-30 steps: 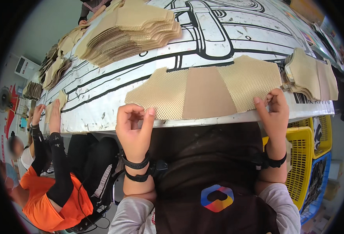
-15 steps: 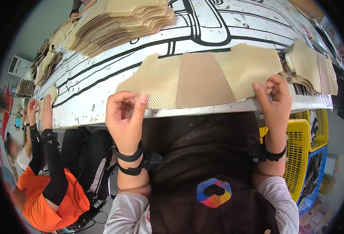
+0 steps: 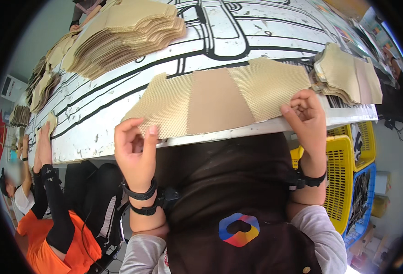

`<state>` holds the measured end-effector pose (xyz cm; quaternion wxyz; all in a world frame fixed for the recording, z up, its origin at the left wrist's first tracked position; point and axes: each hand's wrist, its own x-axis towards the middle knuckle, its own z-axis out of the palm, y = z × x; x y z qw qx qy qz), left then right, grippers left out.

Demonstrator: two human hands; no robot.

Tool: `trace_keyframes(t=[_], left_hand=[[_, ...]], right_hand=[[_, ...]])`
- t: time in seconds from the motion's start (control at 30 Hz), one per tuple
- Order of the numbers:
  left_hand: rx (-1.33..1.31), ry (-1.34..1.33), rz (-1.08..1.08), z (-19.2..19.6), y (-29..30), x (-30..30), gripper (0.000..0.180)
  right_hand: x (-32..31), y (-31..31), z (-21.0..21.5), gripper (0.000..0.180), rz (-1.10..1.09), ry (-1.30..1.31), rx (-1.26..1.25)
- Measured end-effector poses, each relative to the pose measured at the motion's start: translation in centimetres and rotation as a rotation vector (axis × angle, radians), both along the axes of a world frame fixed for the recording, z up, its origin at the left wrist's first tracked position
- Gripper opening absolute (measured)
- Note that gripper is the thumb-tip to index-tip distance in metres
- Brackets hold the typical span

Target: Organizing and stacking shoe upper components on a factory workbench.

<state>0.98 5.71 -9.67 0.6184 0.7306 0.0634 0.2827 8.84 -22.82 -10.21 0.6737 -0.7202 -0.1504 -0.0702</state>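
At surface (image 3: 119,105) edge both hands, left hand (image 3: 135,150) and right hand (image 3: 307,114), pinch tan mesh panel (image 3: 220,98); yellow basket (image 3: 343,169) beside, contents unclear.

left hand (image 3: 135,148): the fingertips curl under the near corner of the mesh-and-tan panel (image 3: 220,100), so the grip there is hard to see.
right hand (image 3: 307,116): its fingers fold over the panel's other corner and hide the edge.
small stack of panels (image 3: 347,77): just past the right hand; its far side is lost in the dark rim.
yellow basket (image 3: 343,169): below the right hand; the arm hides part of it.
blue basket (image 3: 363,201): its contents are too dark to tell.
co-worker (image 3: 37,219): far left of the left hand; the face is blurred.
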Motion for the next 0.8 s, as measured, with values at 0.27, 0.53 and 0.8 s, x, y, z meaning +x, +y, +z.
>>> trace_keyframes(t=[0.27,0.53,0.8], left_hand=[[0.063,-0.01,-0.007,-0.5,0.1,0.2,0.013],[0.074,-0.006,-0.041,-0.7,0.5,0.0,0.011],[0.054,0.125,-0.058,0.1,-0.2,-0.2,0.017]], right_hand=[[0.3,1.5,0.4,0.013,-0.225,-0.253,-0.172],[0.2,0.7,0.1,0.019,-0.15,-0.088,-0.28],[0.0,1.4,0.3,0.035,-0.256,-0.096,-0.332]])
